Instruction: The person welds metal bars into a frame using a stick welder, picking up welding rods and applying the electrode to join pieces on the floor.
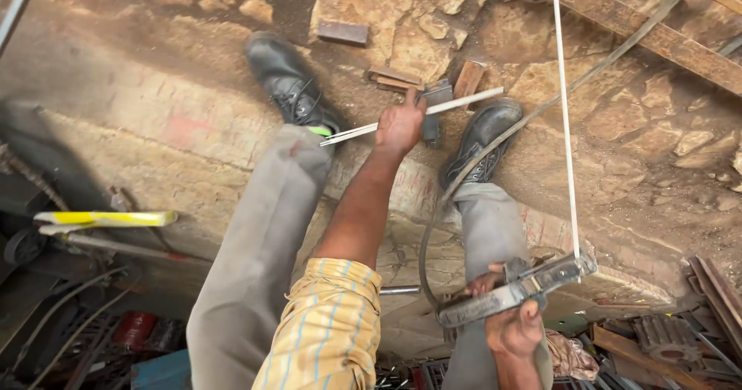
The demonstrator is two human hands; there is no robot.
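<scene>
Black boots, stone floor, perhaps rusty scrap.

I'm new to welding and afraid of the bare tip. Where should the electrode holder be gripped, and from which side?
Grip the electrode holder at its rear handle, where the cable enters, as the right hand does from below. The long rod juts from the front clamp, so keep away from that end.

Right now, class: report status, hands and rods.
Left hand grips thin rods. Right hand grips electrode holder, rod clamped upright. Cable crosses right boot.
</scene>
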